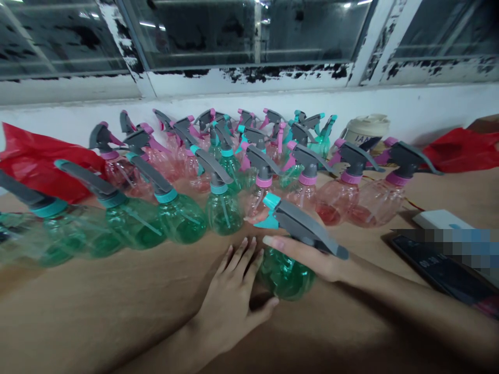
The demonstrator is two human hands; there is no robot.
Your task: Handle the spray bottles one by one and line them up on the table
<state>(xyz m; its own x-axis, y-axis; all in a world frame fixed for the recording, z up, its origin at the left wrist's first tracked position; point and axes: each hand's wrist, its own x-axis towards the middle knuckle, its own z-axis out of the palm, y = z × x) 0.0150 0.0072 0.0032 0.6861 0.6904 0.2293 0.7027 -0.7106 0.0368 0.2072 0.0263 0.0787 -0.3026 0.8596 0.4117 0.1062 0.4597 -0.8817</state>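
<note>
A green see-through spray bottle (290, 275) with a grey and turquoise trigger head stands near the table's front. My right hand (312, 254) is closed around its neck, just under the spray head. My left hand (234, 296) lies flat on the table at the bottle's left side, its fingers stretched out and thumb apart. Whether its fingertips touch the bottle I cannot tell. Just beyond stands another green spray bottle (224, 213), and beside that a pink one (259, 200) with a pink collar.
Several more green and pink spray bottles (181, 218) stand in rows toward the wall. Red plastic bags (54, 161) (463, 150) lie at both sides. A pale tub (366, 127) stands at the back. At right are a phone (429, 265) and a white box (436, 221).
</note>
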